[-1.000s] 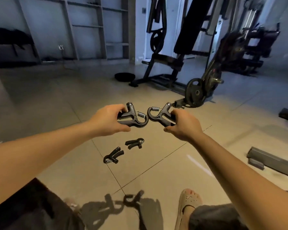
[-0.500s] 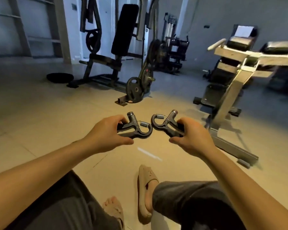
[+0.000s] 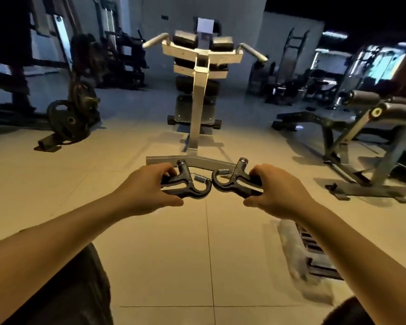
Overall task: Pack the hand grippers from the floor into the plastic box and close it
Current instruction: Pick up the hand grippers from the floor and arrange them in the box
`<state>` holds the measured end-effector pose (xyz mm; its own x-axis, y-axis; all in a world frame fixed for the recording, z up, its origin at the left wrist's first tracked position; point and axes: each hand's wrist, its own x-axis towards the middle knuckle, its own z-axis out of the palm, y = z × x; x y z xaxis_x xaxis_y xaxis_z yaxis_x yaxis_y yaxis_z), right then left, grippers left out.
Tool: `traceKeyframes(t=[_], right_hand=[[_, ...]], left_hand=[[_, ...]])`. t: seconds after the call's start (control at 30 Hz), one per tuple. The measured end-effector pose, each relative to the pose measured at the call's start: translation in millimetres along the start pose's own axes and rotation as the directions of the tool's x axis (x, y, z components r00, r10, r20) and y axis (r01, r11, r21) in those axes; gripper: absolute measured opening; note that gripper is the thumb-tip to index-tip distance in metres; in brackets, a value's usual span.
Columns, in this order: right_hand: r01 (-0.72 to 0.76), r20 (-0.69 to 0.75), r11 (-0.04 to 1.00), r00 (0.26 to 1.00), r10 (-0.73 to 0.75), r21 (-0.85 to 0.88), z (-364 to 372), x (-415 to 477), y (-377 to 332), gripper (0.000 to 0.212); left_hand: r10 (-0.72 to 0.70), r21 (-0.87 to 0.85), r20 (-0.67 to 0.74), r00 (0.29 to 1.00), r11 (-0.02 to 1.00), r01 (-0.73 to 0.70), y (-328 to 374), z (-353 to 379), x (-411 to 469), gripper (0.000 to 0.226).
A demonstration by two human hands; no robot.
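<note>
My left hand (image 3: 145,190) grips the first hand gripper (image 3: 186,185) and my right hand (image 3: 277,191) grips the second hand gripper (image 3: 234,184), their hooked ends just beside each other above the floor (image 3: 174,254). The blurred plastic box (image 3: 314,256) lies by my right forearm.

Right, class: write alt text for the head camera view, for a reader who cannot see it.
A person's left hand grips one black hand gripper and the right hand grips a second hand gripper, hooked ends facing, above a tiled floor. A white gym machine stands ahead; a blurred clear box lies below the right forearm.
</note>
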<state>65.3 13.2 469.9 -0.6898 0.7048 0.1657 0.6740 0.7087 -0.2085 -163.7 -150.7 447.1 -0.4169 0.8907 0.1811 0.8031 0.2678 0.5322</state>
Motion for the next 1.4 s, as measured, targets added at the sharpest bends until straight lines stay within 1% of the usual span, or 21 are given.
traceKeyframes(t=[0.13, 0.23, 0.37, 0.6, 0.77, 0.9, 1.0, 1.13, 1.3, 1.4], right_hand=[[-0.141, 0.004, 0.990, 0.990, 0.141, 0.012, -16, -39, 86, 0.055], [-0.227, -0.009, 0.974, 0.974, 0.227, 0.009, -27, -55, 143, 0.053], [-0.280, 0.003, 0.960, 0.960, 0.280, -0.010, -31, -56, 197, 0.053], [-0.354, 0.062, 0.933, 0.932, 0.358, -0.067, -34, -28, 265, 0.053], [-0.348, 0.083, 0.930, 0.930, 0.359, -0.117, -33, 4, 318, 0.054], [-0.351, 0.116, 0.930, 0.925, 0.363, -0.114, -10, 32, 364, 0.051], [-0.344, 0.172, 0.934, 0.919, 0.355, -0.091, 16, 52, 401, 0.050], [-0.283, 0.285, 0.956, 0.912, 0.294, -0.079, 52, 77, 442, 0.051], [-0.209, 0.432, 0.974, 0.873, 0.225, -0.085, 102, 112, 474, 0.050], [-0.206, 0.490, 0.975, 0.844, 0.220, -0.082, 135, 126, 492, 0.052]], left_hand=[[0.095, -0.011, 0.104, 0.990, 0.996, -0.094, 71, 55, 28, 0.055], [0.163, 0.003, 0.152, 0.975, 0.986, -0.165, 115, 88, 45, 0.057], [0.188, -0.016, 0.180, 0.966, 0.982, -0.188, 148, 126, 68, 0.056], [0.253, -0.034, 0.244, 0.936, 0.967, -0.253, 197, 185, 128, 0.056], [0.270, -0.005, 0.246, 0.931, 0.961, -0.277, 223, 216, 181, 0.055], [0.263, 0.029, 0.273, 0.925, 0.959, -0.281, 241, 245, 223, 0.055], [0.250, 0.049, 0.316, 0.915, 0.959, -0.279, 250, 274, 255, 0.054], [0.207, 0.085, 0.366, 0.907, 0.963, -0.254, 256, 306, 292, 0.055], [0.138, 0.099, 0.376, 0.916, 0.977, -0.187, 255, 343, 326, 0.053], [0.107, 0.136, 0.378, 0.920, 0.976, -0.169, 246, 363, 340, 0.054]])
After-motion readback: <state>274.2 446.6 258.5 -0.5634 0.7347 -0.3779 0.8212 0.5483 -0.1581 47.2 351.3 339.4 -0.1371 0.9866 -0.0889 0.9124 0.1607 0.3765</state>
